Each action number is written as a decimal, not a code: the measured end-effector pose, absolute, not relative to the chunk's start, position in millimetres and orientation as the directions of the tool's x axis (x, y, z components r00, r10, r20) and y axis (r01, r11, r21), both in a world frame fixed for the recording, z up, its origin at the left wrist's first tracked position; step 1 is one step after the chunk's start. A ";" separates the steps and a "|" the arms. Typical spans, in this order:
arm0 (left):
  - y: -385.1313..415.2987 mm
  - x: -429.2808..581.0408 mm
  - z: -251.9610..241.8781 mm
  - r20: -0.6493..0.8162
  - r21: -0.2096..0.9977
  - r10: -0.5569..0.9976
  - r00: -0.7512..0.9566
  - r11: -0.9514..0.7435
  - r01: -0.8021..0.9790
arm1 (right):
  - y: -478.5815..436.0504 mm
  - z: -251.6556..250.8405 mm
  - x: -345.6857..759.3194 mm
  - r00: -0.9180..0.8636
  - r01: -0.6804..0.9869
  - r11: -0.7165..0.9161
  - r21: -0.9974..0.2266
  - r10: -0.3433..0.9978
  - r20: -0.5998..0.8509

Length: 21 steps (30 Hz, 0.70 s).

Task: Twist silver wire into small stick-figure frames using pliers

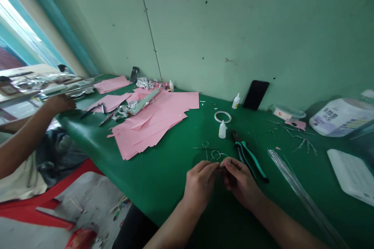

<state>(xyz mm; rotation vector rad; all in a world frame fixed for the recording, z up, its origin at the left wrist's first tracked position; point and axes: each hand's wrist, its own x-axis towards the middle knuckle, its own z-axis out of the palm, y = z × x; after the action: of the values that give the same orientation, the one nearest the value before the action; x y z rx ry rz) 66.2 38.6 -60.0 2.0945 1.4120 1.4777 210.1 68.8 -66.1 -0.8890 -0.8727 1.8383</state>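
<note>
My hands are closest in. The left hand (201,184) and right hand (241,181) meet fingertip to fingertip over the table (163,171), and both are pinched nearly closed on the near end of the wire (210,153). It's a thin bent piece with small loops. It lies on the green top just beyond my fingers, between the paper (152,122) on the left and the pliers (249,157) on the right.

I'd call this step hand-bending: I'm shaping or twisting the wire's end with bare fingertips. My guess is the next move needs one hand holding firm while the other turns in small amounts, so the loops don't get pulled out of shape. The pliers lie just beside my right hand if the wire is too stiff. The rods (295,181) run off to the right. A glue bottle (222,129) stands beyond the wire.

Far left, another person's hand (60,103) rests at the table edge, well apart from mine.

For writing, the tub (340,116) at the far right has a dark printed label, but it's too blurred to read. The dish (288,112) near it has a label too small to make out. I can't read a brand on anything.
</note>
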 end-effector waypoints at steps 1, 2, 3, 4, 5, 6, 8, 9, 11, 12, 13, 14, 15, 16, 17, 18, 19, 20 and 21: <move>38.9 66.2 -59.7 0.614 0.637 0.789 0.024 -0.514 0.574 | 68.9 -66.4 209.7 -0.346 -0.409 -0.359 -0.839 0.912 -0.221; 39.0 66.2 -59.3 0.621 0.633 0.784 0.023 -0.518 0.575 | 69.1 -66.8 209.3 -0.340 -0.415 -0.358 -0.836 0.914 -0.223; 38.9 66.1 -58.9 0.630 0.622 0.776 0.031 -0.528 0.578 | 69.2 -67.1 209.0 -0.336 -0.420 -0.357 -0.834 0.915 -0.222; 38.6 66.0 -58.7 0.639 0.609 0.768 0.042 -0.538 0.583 | 69.3 -67.4 208.8 -0.336 -0.424 -0.356 -0.833 0.916 -0.220; 38.1 65.8 -58.6 0.647 0.595 0.761 0.051 -0.546 0.590 | 69.4 -67.8 208.7 -0.342 -0.424 -0.357 -0.832 0.914 -0.218; 37.6 65.6 -58.6 0.653 0.580 0.755 0.062 -0.552 0.599 | 69.4 -68.1 208.7 -0.351 -0.421 -0.359 -0.833 0.911 -0.215; 36.6 65.1 -58.9 0.664 0.549 0.742 0.085 -0.563 0.618 | 69.2 -68.4 209.0 -0.379 -0.404 -0.358 -0.842 0.903 -0.203; 36.4 64.8 -59.1 0.668 0.532 0.738 0.097 -0.565 0.631 | 69.1 -68.4 209.3 -0.394 -0.392 -0.357 -0.848 0.898 -0.196; 36.4 64.4 -59.3 0.677 0.493 0.726 0.118 -0.567 0.660 | 68.8 -68.2 209.8 -0.415 -0.371 -0.354 -0.858 0.890 -0.187; 36.6 64.2 -59.3 0.681 0.473 0.721 0.127 -0.566 0.675 | 68.7 -68.2 209.9 -0.421 -0.365 -0.356 -0.860 0.887 -0.188; 36.9 64.2 -59.3 0.684 0.454 0.717 0.135 -0.564 0.690 | 68.6 -68.4 210.0 -0.423 -0.361 -0.358 -0.861 0.886 -0.191; 37.1 64.2 -59.3 0.684 0.437 0.715 0.144 -0.560 0.703 | 68.6 -68.8 209.9 -0.421 -0.357 -0.358 -0.863 0.886 -0.194; 37.2 64.3 -59.4 0.681 0.427 0.716 0.150 -0.555 0.714 | 68.7 -69.4 209.8 -0.418 -0.352 -0.354 -0.866 0.888 -0.193; 37.2 64.5 -59.4 0.675 0.424 0.722 0.153 -0.548 0.721 | 68.8 -70.2 209.6 -0.414 -0.347 -0.346 -0.872 0.891 -0.189; 37.1 64.9 -59.5 0.664 0.431 0.732 0.150 -0.539 0.724 | 68.9 -71.0 209.5 -0.411 -0.341 -0.335 -0.878 0.893 -0.181; 37.1 65.4 -59.5 0.650 0.451 0.747 0.140 -0.527 0.720 | 68.9 -71.7 209.5 -0.408 -0.333 -0.321 -0.886 0.897 -0.172; 37.0 65.9 -59.4 0.630 0.485 0.767 0.124 -0.513 0.709 | 68.9 -72.1 209.6 -0.403 -0.324 -0.301 -0.897 0.902 -0.157; 37.0 66.5 -59.1 0.606 0.528 0.788 0.103 -0.496 0.689 | 68.7 -72.2 209.8 -0.399 -0.308 -0.277 -0.910 0.906 -0.141; 37.0 67.0 -58.5 0.578 0.579 0.813 0.079 -0.476 0.662 | 68.4 -71.9 210.1 -0.393 -0.287 -0.250 -0.925 0.911 -0.124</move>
<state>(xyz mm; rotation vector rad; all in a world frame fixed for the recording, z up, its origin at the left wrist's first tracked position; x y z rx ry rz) 67.0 37.0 -58.5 2.1791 1.5078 1.3528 210.1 68.4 -71.9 -0.8818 -1.1074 1.7711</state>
